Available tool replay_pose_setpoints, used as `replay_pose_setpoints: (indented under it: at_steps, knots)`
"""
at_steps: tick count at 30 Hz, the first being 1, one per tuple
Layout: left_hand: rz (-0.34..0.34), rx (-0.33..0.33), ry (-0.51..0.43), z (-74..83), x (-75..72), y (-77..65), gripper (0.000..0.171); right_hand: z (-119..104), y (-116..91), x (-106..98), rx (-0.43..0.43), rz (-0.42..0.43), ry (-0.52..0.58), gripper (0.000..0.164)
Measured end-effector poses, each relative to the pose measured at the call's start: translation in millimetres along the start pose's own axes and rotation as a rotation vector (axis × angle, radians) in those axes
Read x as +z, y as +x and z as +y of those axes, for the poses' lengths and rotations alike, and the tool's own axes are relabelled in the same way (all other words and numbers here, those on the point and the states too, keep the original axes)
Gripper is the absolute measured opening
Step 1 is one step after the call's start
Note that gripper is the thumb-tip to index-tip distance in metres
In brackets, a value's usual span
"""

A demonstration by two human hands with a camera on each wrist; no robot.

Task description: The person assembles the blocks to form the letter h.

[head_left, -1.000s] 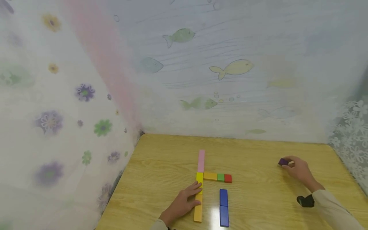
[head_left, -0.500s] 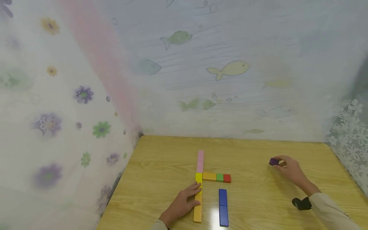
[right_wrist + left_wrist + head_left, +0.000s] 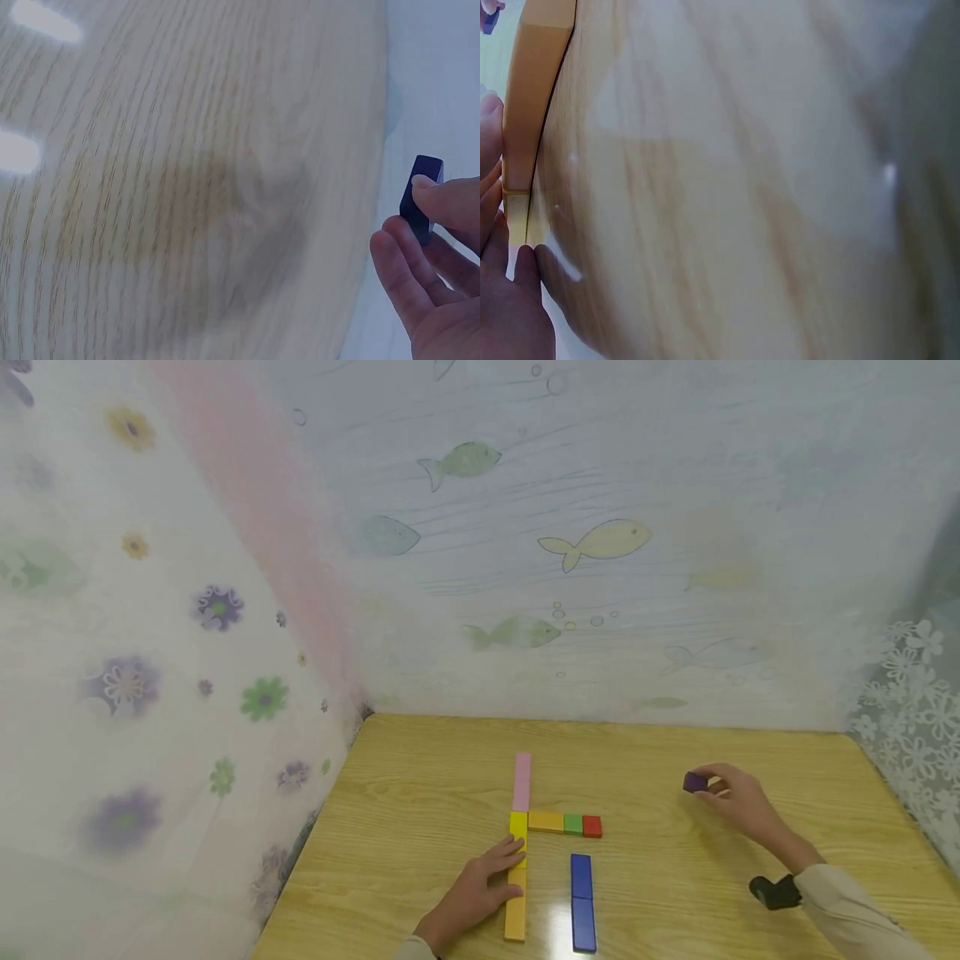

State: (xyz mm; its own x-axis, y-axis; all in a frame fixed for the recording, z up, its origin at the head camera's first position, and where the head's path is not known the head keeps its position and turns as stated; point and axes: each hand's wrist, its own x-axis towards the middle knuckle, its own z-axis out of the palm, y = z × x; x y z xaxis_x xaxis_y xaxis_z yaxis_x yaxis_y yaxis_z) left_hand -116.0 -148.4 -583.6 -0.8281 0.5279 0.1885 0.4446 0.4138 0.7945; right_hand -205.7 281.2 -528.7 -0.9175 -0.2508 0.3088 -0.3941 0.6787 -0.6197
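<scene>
My right hand point(image 3: 742, 806) pinches a small dark purple block point(image 3: 695, 782) between thumb and fingers, held above the right part of the table. In the right wrist view, the purple block point(image 3: 423, 195) appears as a thin slab with the thumb on its face. On the left, my left hand point(image 3: 474, 887) rests with extended fingers across a yellow block point(image 3: 519, 823), its thumb on an orange block point(image 3: 515, 920). These line up end to end with a pink strip point(image 3: 522, 781). An orange block point(image 3: 546, 822), a green block point(image 3: 573, 824) and a red block point(image 3: 592, 826) branch off to the right.
Two blue blocks point(image 3: 582, 902) lie end to end right of the left hand. The wooden table point(image 3: 420, 760) meets a fish-patterned sheet point(image 3: 600, 610) behind and a flower-patterned one point(image 3: 165, 735) at left. A black wrist device point(image 3: 776, 892) sits by the right sleeve.
My right hand has moved left with the purple block in its pinch. My left hand stays on the yellow and orange blocks. The head view has shifted slightly.
</scene>
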Motion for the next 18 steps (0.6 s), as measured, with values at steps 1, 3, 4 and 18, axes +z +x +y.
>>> replay_pose_setpoints:
  at_steps: [1, 3, 4, 18]
  knots:
    - [-0.004, -0.001, -0.006, 5.1, -2.2, 0.1, 0.047, -1.9, 0.3, 0.8, -0.009, -0.001, -0.002, 0.031]
    - [-0.009, -0.005, -0.014, 11.6, -5.2, 0.4, 0.046, -6.1, 1.0, 2.5, -0.031, 0.003, -0.004, 0.030]
    - [-0.008, -0.002, -0.014, 10.4, -4.7, 0.4, 0.047, -8.6, 1.2, 3.2, -0.039, 0.003, -0.004, 0.030]
    - [-0.013, -0.009, 0.017, -19.6, 6.2, -0.7, 0.052, -29.0, 0.1, 14.9, -0.111, -0.028, 0.066, 0.029]
